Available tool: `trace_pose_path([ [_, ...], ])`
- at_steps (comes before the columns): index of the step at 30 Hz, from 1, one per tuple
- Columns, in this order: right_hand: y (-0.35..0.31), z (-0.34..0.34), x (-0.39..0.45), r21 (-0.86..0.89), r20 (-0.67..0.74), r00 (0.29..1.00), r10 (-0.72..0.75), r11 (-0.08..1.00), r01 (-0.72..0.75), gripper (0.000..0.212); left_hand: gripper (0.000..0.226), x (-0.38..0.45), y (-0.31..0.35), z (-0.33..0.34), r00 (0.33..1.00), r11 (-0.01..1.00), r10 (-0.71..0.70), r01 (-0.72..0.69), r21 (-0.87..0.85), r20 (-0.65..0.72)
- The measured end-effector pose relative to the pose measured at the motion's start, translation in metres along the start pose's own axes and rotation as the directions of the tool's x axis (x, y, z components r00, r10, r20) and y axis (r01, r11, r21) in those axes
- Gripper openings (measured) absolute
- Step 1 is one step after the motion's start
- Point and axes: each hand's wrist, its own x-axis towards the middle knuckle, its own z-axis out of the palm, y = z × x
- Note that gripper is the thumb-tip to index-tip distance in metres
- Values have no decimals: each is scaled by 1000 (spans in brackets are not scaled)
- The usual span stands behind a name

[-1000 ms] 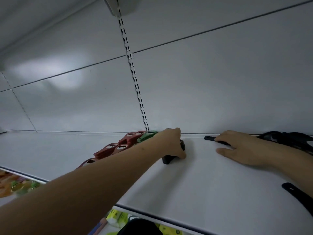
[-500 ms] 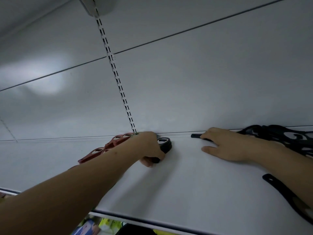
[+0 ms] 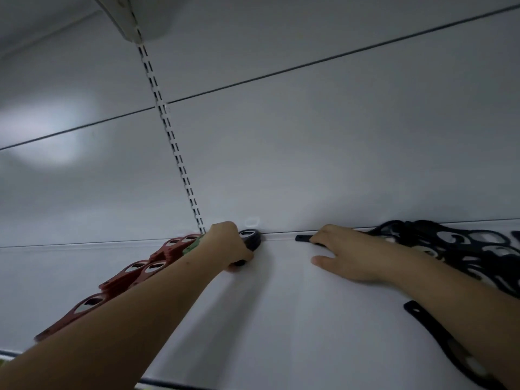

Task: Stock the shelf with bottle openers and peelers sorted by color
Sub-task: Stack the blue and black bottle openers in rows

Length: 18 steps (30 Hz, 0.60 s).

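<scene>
shelf [image 3: 281, 319] white, both my arms stretched across it toward the back wall [image 3: 309, 164]. my left hand [image 3: 228, 246] curled round a black bottle opener [image 3: 250, 239], fingers wrapped over its body, its rounded head with a pale slot poking out to the right of my knuckles, right up against the seam where shelf meets wall. the opener's lower end shows dark under my palm.

red bottle openers [image 3: 135, 273] in an overlapping row just left of my forearm, running from the front edge back toward the wall; a green one [image 3: 192, 244] at the far end of that row, mostly hidden by my wrist.

my right hand [image 3: 354, 254] lies flat, palm down, fingers straight, thumb spread out to the left. fingertips resting on the near end of a thin black handle [image 3: 302, 237] that lies along the back seam; cannot tell which tool it belongs to.

black peelers [image 3: 464, 249] piled behind and to the right of my right wrist, loops tangled together. one more black piece [image 3: 430, 330] lies apart nearer the front edge, under my right forearm.

slotted upright [image 3: 174, 147] climbs the wall above my left hand.
</scene>
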Motion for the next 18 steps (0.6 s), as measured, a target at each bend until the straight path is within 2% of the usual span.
trace_pose_path([
  [3,-2,-1,-1,36,-1,1000,-7,999,8,44,40,-4,1,-6,1000,998,19,-20,66,22],
  [6,-2,-11,-2,145,-164,986,37,989,-13,31,34,-17,9,-20,998,990,51,-54,132,24],
  [9,6,-29,-1,240,-360,907,219,961,-137,24,30,-32,35,-36,958,914,198,-104,393,-207],
  [11,17,-42,-3,263,-404,848,344,931,-252,23,34,-31,57,-34,903,910,356,-275,310,-243],
  [14,36,-52,-6,216,-314,837,448,892,-397,20,43,-20,81,-12,808,817,575,-576,34,-125],
  [16,43,-53,-8,154,-190,850,492,870,-469,17,43,-8,92,7,753,752,657,-658,-38,-36],
  [18,46,-56,-10,96,-134,851,508,862,-499,18,39,3,96,24,718,716,696,-695,-70,-19],
])
